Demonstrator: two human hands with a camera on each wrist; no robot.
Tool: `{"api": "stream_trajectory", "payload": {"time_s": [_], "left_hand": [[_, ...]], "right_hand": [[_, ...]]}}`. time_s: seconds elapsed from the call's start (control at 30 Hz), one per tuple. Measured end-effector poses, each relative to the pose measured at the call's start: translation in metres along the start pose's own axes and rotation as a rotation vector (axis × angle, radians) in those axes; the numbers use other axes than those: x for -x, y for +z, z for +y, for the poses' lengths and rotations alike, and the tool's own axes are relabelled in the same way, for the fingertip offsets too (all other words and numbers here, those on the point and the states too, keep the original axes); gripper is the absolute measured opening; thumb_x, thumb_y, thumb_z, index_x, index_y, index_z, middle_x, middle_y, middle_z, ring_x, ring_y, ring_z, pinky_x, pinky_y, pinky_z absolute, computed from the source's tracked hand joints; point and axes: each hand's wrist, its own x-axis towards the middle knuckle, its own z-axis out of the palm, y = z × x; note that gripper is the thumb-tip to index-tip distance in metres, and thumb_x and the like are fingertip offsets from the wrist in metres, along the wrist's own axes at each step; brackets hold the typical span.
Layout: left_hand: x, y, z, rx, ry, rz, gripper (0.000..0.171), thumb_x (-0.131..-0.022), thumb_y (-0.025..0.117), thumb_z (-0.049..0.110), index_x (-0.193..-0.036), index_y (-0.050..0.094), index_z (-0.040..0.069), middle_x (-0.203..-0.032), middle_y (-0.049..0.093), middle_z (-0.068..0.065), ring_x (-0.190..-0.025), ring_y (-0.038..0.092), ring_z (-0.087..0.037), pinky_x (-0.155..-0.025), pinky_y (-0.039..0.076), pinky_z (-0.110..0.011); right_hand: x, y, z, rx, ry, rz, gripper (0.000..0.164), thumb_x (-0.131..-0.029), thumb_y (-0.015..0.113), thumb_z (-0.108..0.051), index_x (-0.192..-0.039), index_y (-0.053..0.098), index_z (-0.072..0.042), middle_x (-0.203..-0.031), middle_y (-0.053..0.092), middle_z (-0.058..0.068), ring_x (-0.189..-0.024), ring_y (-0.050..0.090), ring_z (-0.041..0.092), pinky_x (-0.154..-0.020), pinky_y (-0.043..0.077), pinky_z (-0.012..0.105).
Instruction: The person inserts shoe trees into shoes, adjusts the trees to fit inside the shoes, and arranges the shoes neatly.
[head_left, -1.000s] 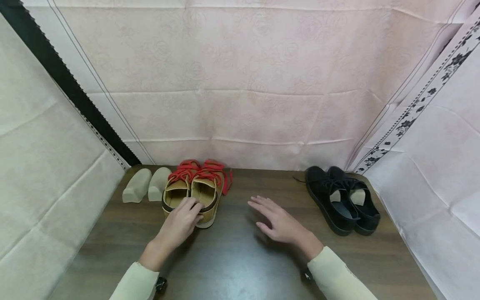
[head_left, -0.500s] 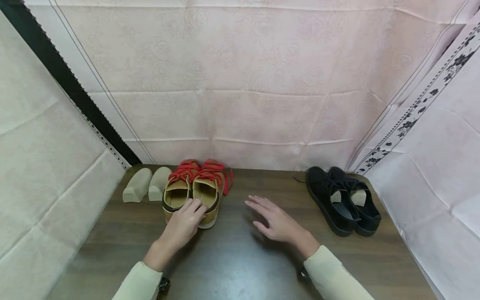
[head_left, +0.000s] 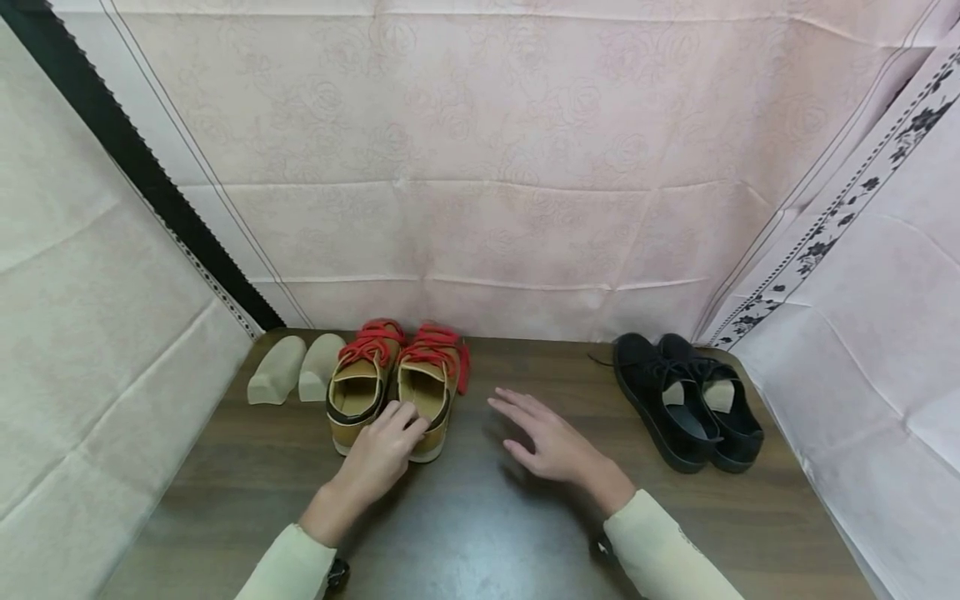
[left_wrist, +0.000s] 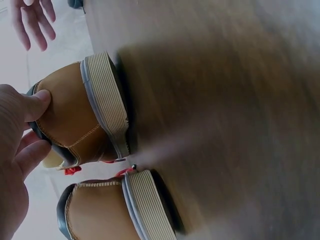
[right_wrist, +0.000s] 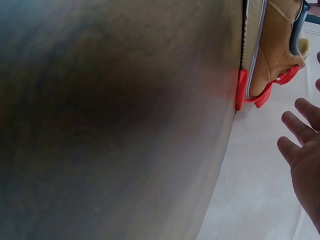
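Note:
Two tan shoes with red laces stand side by side at the table's back, toes away from me. My left hand (head_left: pixel 381 452) pinches the heel collar of the right tan shoe (head_left: pixel 433 446). In the left wrist view its thumb (left_wrist: pixel 39 104) presses the outside of the brown heel, with fingers over the dark padded rim. The left tan shoe (head_left: pixel 348 432) sits just beside it, a narrow gap between them. My right hand (head_left: pixel 551 440) hovers palm down to the right of the shoes, fingers spread and straight, holding nothing.
Two pale, rounded shoe-shaped inserts (head_left: pixel 277 372) lie left of the tan shoes. A pair of black lace-up shoes (head_left: pixel 663 408) stands at the right, pale pieces inside them. White patterned cloth (head_left: pixel 480 167) rises behind the dark wooden table (head_left: pixel 465 533) and along both sides.
My left hand has shifted right, bringing the right tan shoe with it, so a gap has opened between the two shoes. The right hand has drifted slightly left.

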Motion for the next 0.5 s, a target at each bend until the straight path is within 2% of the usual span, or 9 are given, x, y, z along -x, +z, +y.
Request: {"api": "stream_trajectory", "payload": {"time_s": [0.1,0.23,0.37,0.5], "left_hand": [[-0.001,0.002,0.003,0.005,0.012,0.020,0.023,-0.090,0.053,-0.010,-0.096,0.066,0.008,-0.092,0.053,-0.005,-0.082,0.052,-0.023,-0.048,0.046,-0.031],[-0.003,0.004,0.008,-0.003,0.025,0.033,0.028,-0.082,0.061,-0.014,-0.096,0.067,0.009,-0.091,0.053,-0.005,-0.082,0.052,-0.022,-0.046,0.043,-0.029],[-0.006,0.006,0.012,-0.008,0.035,0.029,0.029,-0.081,0.064,-0.015,-0.097,0.068,0.009,-0.091,0.054,-0.005,-0.083,0.053,-0.022,-0.046,0.043,-0.028],[-0.010,0.009,0.016,-0.009,0.042,0.019,0.028,-0.082,0.060,-0.013,-0.097,0.067,0.009,-0.092,0.055,-0.006,-0.082,0.053,-0.022,-0.043,0.040,-0.028]], "right_hand": [[0.002,-0.001,0.001,-0.008,0.010,0.001,0.064,-0.101,0.065,-0.029,-0.159,0.040,-0.022,-0.168,0.035,0.004,-0.152,0.038,0.028,-0.121,0.035,0.054],[0.006,-0.003,0.002,-0.007,0.017,0.017,0.064,-0.100,0.066,-0.028,-0.159,0.041,-0.022,-0.167,0.036,0.004,-0.151,0.040,0.028,-0.118,0.039,0.055],[0.010,-0.006,0.006,-0.007,0.028,0.038,0.065,-0.100,0.067,-0.027,-0.159,0.042,-0.024,-0.167,0.036,0.003,-0.151,0.040,0.026,-0.116,0.042,0.054],[0.014,-0.009,0.010,-0.001,0.052,0.039,0.064,-0.100,0.067,-0.030,-0.159,0.042,-0.024,-0.168,0.035,0.000,-0.151,0.040,0.025,-0.115,0.042,0.054]]}}
